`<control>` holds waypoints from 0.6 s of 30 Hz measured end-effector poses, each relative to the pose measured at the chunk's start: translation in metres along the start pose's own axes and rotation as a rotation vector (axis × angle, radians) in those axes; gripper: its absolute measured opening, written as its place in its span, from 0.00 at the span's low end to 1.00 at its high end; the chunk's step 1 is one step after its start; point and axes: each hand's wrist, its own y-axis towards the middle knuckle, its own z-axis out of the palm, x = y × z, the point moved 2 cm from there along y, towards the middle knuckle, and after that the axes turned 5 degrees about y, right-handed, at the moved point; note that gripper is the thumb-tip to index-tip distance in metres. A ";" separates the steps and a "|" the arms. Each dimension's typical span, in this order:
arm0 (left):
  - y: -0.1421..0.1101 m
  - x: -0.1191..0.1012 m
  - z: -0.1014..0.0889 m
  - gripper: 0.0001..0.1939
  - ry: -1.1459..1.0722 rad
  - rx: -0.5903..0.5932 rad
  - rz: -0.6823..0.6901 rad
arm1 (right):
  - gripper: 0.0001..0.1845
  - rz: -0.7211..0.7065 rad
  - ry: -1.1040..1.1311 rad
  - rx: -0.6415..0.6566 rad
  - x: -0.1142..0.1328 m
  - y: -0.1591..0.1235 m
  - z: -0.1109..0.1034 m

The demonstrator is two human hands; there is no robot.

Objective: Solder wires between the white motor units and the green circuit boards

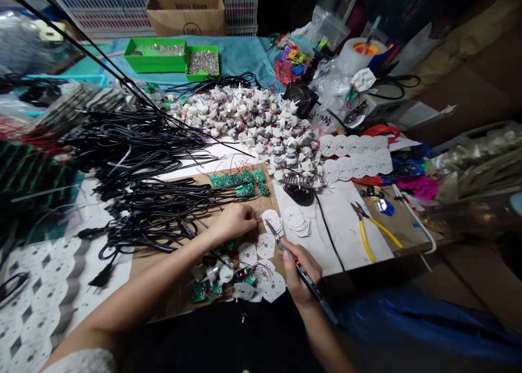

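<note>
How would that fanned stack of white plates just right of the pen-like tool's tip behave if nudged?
The stack of white plates would probably slide apart, since its pieces lie fanned, edges showing. Each looks thin, so likely light. Lying flat, it seems unlikely to roll or tip.

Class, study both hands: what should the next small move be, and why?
Probably keep the left hand steady and touch the tip of the soldering iron to the white board: the right hand holds the iron with its tip over that board, contact unclear, while the left hand's bent fingers sit close beside it.
</note>
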 end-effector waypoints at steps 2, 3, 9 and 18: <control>0.001 0.001 0.001 0.08 0.005 -0.004 0.010 | 0.16 0.009 0.013 0.001 0.002 0.001 -0.001; 0.002 0.002 0.002 0.08 0.010 -0.006 0.014 | 0.16 0.011 0.016 0.002 0.003 0.001 -0.001; 0.003 0.003 0.002 0.08 0.024 0.004 0.021 | 0.15 0.021 -0.007 0.017 0.001 0.001 -0.001; 0.004 -0.003 -0.004 0.08 0.076 0.046 0.037 | 0.15 0.005 -0.006 0.013 -0.002 -0.001 0.002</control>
